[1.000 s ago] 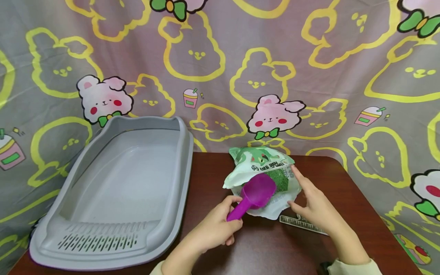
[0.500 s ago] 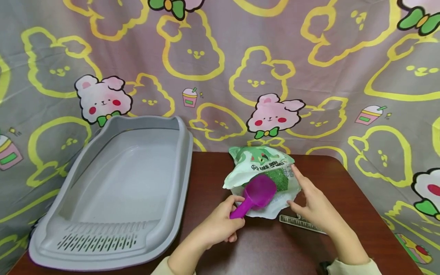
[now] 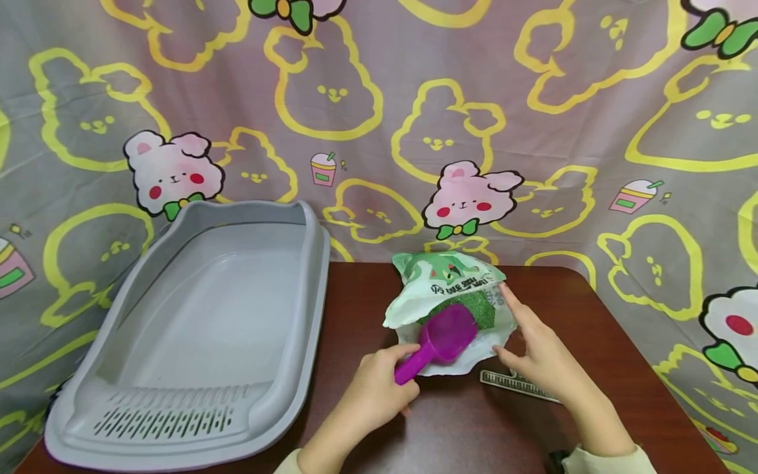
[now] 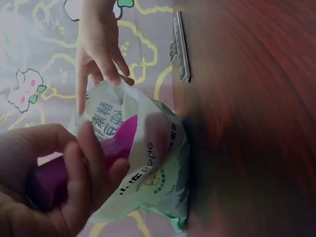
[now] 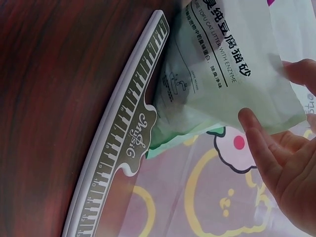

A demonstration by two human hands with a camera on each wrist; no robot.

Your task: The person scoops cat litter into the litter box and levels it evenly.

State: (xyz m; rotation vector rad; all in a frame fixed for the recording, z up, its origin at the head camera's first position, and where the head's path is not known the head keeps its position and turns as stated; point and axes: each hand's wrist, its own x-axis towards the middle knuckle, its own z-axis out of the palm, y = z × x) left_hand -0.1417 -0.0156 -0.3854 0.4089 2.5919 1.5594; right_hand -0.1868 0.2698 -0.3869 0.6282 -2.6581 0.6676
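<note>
My left hand (image 3: 385,385) grips a purple scoop (image 3: 451,332) by its handle. The scoop's bowl lies in the mouth of a pale green cat litter bag (image 3: 414,296), against green granules (image 3: 482,311). In the left wrist view the bag's side hides part of the bowl. At the bag's right edge, my right hand (image 3: 535,345) has thumb and index finger spread, fingertips touching the upper and lower rims. From the right wrist view, a fingertip (image 5: 247,118) rests on the printed bag (image 5: 212,74).
A grey litter tray (image 3: 320,316) with a slotted front ledge fills the table's left side. A piano-patterned ruler (image 5: 118,133) lies beside the bag, partly under my right forearm. A cartoon-print curtain (image 3: 379,79) hangs behind the brown table (image 3: 468,428).
The scoop has shifted slightly right, and its bowl has tilted against the granules; my left hand followed. My right hand keeps its place on the bag. The view has turned a little.
</note>
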